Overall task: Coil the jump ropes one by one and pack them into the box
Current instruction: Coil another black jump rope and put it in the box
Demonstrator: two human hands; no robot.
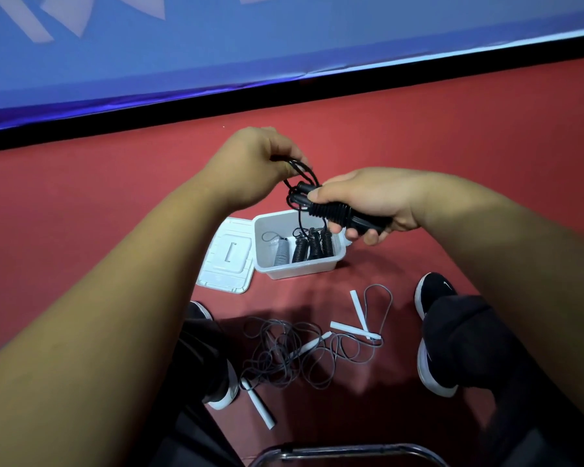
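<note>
I log the red floor [452,146] as the work area. The largest item left to do lies on it between the person's shoes: a tangle of grey ropes [284,352], loose and uncoiled. I count four white handles [358,308], so I judge two ropes, though the tangle rules out certainty.

Beyond the tangle stands the white box [304,269], open, with its lid [226,261] flat on the floor against the left side. Inside, upright and side by side, are one grey coil [281,251] and what look like three black coils [314,247]. The right end is partly screened, so that count is provisional.

Above the box is the black jump rope [331,210]. The right hand [368,203] grips the handles, which have cord wound tightly round them. The left hand [250,166] pinches the last free loop. The hands are near each other but not touching.

Assessment: the task is past halfway. This rope is nearly wound and not yet packed, and the grey ropes are untouched.
</note>
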